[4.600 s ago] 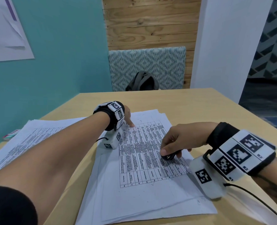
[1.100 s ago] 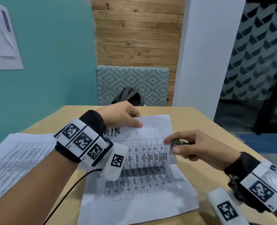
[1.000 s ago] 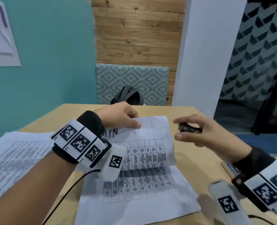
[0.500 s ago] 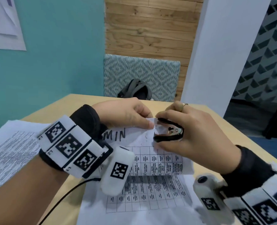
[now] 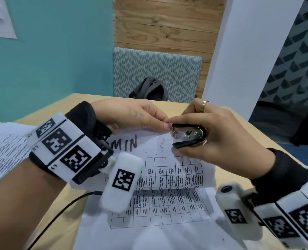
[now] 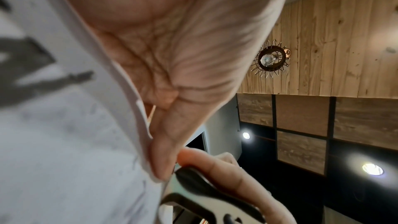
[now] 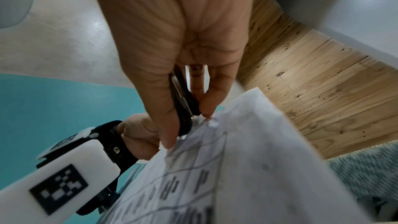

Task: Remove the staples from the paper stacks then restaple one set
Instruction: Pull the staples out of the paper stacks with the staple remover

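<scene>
With the left hand (image 5: 131, 116) pinching the lifted top edge of the paper stack (image 5: 158, 166) at table centre, the right hand (image 5: 214, 139), curled round the staple remover (image 5: 188, 135) at its 3 o'clock corner, should squeeze squarely and pull gently lest the sheets tear.

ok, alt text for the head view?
Right hand holds a black staple remover at the top edge of a raised paper stack; left hand pinches that edge beside it, above a wooden table.
</scene>
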Available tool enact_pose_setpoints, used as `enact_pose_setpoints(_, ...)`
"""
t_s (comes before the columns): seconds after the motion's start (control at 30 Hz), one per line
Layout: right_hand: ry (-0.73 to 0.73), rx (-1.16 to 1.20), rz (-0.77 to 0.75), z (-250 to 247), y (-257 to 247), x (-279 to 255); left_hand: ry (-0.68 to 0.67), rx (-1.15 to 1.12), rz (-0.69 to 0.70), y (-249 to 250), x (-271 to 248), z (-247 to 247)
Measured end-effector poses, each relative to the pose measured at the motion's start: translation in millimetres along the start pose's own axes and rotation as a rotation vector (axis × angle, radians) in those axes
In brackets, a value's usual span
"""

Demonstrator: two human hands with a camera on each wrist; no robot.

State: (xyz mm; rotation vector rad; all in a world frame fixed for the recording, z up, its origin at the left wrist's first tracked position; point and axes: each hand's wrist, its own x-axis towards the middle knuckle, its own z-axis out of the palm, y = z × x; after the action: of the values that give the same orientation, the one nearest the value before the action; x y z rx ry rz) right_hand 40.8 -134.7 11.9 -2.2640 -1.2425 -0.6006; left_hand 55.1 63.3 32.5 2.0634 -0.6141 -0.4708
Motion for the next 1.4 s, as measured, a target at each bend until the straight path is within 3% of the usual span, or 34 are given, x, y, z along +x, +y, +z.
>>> enact_pose_setpoints(0.43,-0.032,-0.073,0.017,-3.9,-6.4,-1.3,0.048,-0.105,-0.038,5.9,-0.9,6.2)
enact_pose_setpoints(0.9,-0.025,-0.076,0.013,-8.3,-10.1,-1.0,-0.001,-0.015,-0.079,7.3,-7.4,6.1)
enact_pose_setpoints(1.4,-0.013,-0.068,0.013,-11.2,-8.5,-2.8,0.076,-0.004,-0.029,9.2,-4.7,12.3)
